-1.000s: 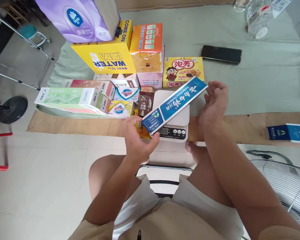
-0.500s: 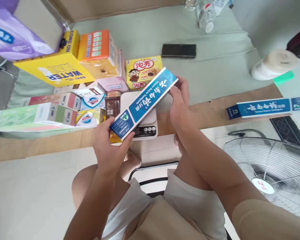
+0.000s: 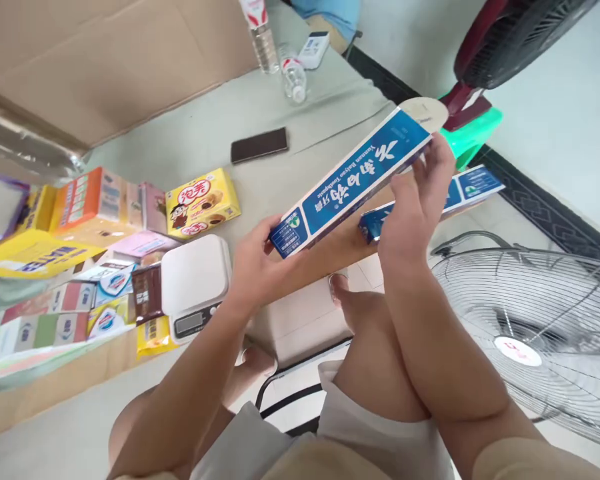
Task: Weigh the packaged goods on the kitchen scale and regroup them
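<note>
I hold a long blue and white toothpaste box [image 3: 347, 181] in the air with both hands. My left hand [image 3: 257, 267] grips its near, lower end. My right hand [image 3: 415, 200] grips its far, upper end with fingers wrapped on the edge. The box is off the white kitchen scale [image 3: 195, 280], which stands bare to the left. A second blue toothpaste box [image 3: 467, 187] lies on the cardboard strip just behind my right hand.
Several packaged goods sit left of the scale: a yellow snack box [image 3: 203, 203], an orange box [image 3: 85, 200], soap boxes [image 3: 107, 300], a brown sachet [image 3: 147, 293]. A black phone [image 3: 259, 145] and bottles [image 3: 293, 73] lie on the green cloth. A floor fan [image 3: 530, 333] lies at right.
The toothpaste box has been lifted off the scale and carried right and up toward the second box. The view has swung right, pushing the scale and the goods to the left.
</note>
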Available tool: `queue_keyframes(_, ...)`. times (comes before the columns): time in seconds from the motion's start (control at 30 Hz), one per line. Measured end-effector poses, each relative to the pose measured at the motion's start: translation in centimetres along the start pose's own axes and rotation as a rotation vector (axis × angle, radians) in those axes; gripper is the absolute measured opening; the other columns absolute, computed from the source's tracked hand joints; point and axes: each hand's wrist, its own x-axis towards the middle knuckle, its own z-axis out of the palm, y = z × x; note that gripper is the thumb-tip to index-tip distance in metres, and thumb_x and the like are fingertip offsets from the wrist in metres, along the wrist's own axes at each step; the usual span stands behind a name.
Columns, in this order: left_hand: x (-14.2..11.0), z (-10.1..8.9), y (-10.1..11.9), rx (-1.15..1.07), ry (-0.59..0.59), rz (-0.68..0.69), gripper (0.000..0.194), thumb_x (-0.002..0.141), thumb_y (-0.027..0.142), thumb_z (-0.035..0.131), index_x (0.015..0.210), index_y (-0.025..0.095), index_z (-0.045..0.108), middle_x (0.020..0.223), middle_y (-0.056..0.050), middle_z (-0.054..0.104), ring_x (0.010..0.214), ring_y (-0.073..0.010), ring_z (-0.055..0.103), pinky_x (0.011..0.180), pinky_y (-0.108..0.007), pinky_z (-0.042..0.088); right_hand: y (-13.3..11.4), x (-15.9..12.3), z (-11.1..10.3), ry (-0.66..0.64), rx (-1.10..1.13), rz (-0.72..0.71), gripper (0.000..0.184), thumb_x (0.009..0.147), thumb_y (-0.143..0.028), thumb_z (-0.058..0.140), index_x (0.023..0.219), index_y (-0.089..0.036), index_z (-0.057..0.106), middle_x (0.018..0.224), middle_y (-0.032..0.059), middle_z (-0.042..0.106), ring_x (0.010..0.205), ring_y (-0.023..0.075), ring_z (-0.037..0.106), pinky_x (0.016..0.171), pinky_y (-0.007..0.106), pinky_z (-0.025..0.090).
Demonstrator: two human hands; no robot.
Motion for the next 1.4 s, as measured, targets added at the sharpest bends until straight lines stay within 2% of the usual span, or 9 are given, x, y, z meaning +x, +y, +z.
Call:
queue_keyframes(0.17, 6.9, 4.5, 3.8, 0.003, -0.141, 0.069, 0.063, 0.067, 0.041, 0.082, 0.125, 0.019, 0.070, 0.118, -0.005, 0.077, 0.104, -0.0248, 0.073, 0.093, -0.037, 0.062, 1.5, 0.0, -2.7, -0.129, -0.494, 0.238, 0.073, 0.096, -0.040, 0.053, 0.162, -0.023, 0.030, 0.161, 0.0252, 0.039, 0.157, 0.0493, 0.034, 0.115, 0.078, 0.038)
queue_keyframes(0.27, 9.8, 6.5, 5.2, 0.042, -0.251, 0.102, 0.064, 0.066, 0.041, 0.083, 0.124, 0.018, 0.071, 0.115, -0.004, 0.077, 0.105, -0.0252, 0.071, 0.094, -0.037, 0.061, 1.8, 0.4, -3.9, -0.146, -0.426, 0.320, 0.081, 0.092, -0.042, 0.054, 0.164, -0.024, 0.022, 0.168, 0.0229, 0.029, 0.163, 0.0485, 0.023, 0.119, 0.081, 0.033)
queue_keyframes(0.37, 11.3, 8.3, 5.8, 0.067, -0.337, 0.106, 0.063, 0.066, 0.042, 0.084, 0.123, 0.020, 0.072, 0.115, -0.003, 0.077, 0.108, -0.0264, 0.070, 0.097, -0.038, 0.059, 2.4, 1.0, -4.6, -0.083, -0.307, 0.318, 0.076, 0.094, -0.040, 0.049, 0.162, -0.026, 0.020, 0.168, 0.0210, 0.030, 0.163, 0.0435, 0.025, 0.124, 0.078, 0.030)
queue_keyframes(0.53, 12.2, 10.2, 5.2, 0.062, -0.399, 0.072, 0.061, 0.068, 0.045, 0.086, 0.122, 0.021, 0.072, 0.116, -0.003, 0.076, 0.111, -0.0268, 0.071, 0.099, -0.038, 0.059, 3.2, 1.0, -4.1, -0.089, -0.295, 0.309, 0.066, 0.098, -0.042, 0.045, 0.158, -0.028, 0.022, 0.162, 0.0214, 0.035, 0.159, 0.0433, 0.031, 0.122, 0.078, 0.032)
queue_keyframes(0.7, 12.9, 10.5, 4.2, -0.047, -0.522, -0.025, 0.060, 0.077, 0.059, 0.082, 0.121, 0.019, 0.073, 0.121, -0.009, 0.078, 0.110, -0.0295, 0.074, 0.096, -0.042, 0.062, 3.8, 0.8, -3.4, -0.090, -0.295, 0.254, 0.060, 0.103, -0.050, 0.043, 0.156, -0.029, 0.025, 0.158, 0.0217, 0.039, 0.155, 0.0425, 0.038, 0.119, 0.078, 0.037)
queue_keyframes(0.87, 12.1, 11.2, 3.5, 0.107, -0.556, 0.257, 0.078, 0.078, 0.058, 0.083, 0.147, 0.027, 0.063, 0.152, -0.009, 0.065, 0.141, -0.0341, 0.061, 0.118, -0.047, 0.053, 3.5, 1.1, -2.9, -0.210, -0.409, 0.314, 0.063, 0.104, -0.052, 0.041, 0.160, -0.026, 0.026, 0.161, 0.0226, 0.038, 0.159, 0.0420, 0.033, 0.120, 0.076, 0.040)
queue_keyframes(0.97, 11.2, 11.9, 3.0, 0.173, -0.550, 0.372, 0.070, 0.086, 0.055, 0.076, 0.149, 0.029, 0.063, 0.160, -0.008, 0.058, 0.149, -0.0318, 0.054, 0.121, -0.044, 0.051, 2.6, 1.3, -2.6, -0.251, -0.456, 0.404, 0.064, 0.104, -0.050, 0.042, 0.160, -0.023, 0.027, 0.165, 0.0233, 0.035, 0.164, 0.0431, 0.025, 0.122, 0.076, 0.037)
queue_keyframes(1.2, 10.9, 12.6, 2.2, 0.173, -0.489, 0.393, 0.059, 0.089, 0.045, 0.073, 0.145, 0.028, 0.067, 0.156, -0.007, 0.060, 0.143, -0.0282, 0.060, 0.121, -0.040, 0.051, 0.2, 1.6, -2.0, -0.163, -0.310, 0.516, 0.059, 0.096, -0.040, 0.046, 0.152, -0.023, 0.035, 0.165, 0.0218, 0.037, 0.166, 0.0438, 0.019, 0.124, 0.083, 0.027)
queue_keyframes(1.4, 11.5, 13.5, 1.7, 0.167, -0.430, 0.411, 0.048, 0.086, 0.036, 0.078, 0.132, 0.026, 0.071, 0.150, -0.009, 0.062, 0.136, -0.0291, 0.065, 0.117, -0.042, 0.054, -1.4, 2.3, -2.6, -0.225, -0.322, 0.688, 0.065, 0.091, -0.039, 0.050, 0.154, -0.026, 0.038, 0.174, 0.0167, 0.029, 0.168, 0.0447, 0.014, 0.123, 0.087, 0.022)
